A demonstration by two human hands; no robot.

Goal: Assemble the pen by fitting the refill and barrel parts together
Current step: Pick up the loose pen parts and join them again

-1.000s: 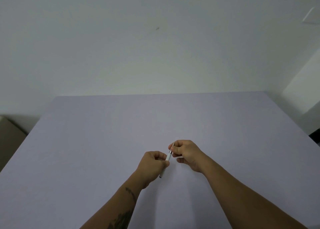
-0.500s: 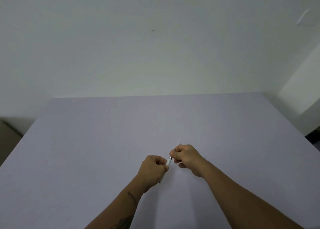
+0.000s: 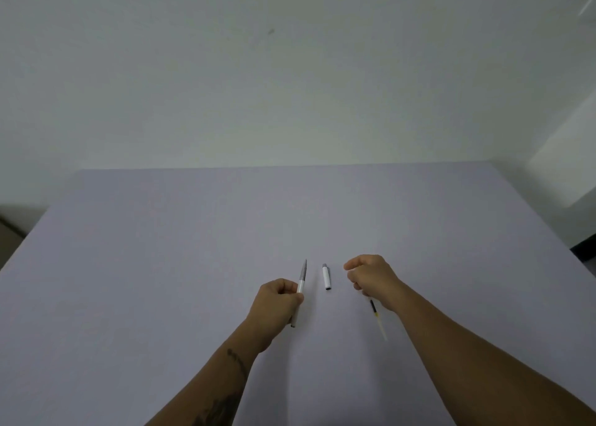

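Observation:
My left hand [image 3: 277, 299] is shut on a white pen barrel [image 3: 300, 288] whose grey pointed tip aims away from me and whose back end sticks out below the fist. A short white barrel part [image 3: 326, 276] with a grey end lies flat on the table [image 3: 161, 264] between my hands, touched by neither. My right hand [image 3: 372, 277] is closed around a thin refill [image 3: 378, 317], black near the hand and pale yellow toward its blurred lower end, which points back toward me.
The pale lilac table runs to a plain white wall at the back. A brown object [image 3: 9, 235] sits beyond the table's left edge, and a dark gap [image 3: 585, 248] shows past the right edge.
The hands, joined on one pen before, have drawn apart. The left keeps the tipped barrel, the right now holds the refill, and the short barrel part now lies on the table.

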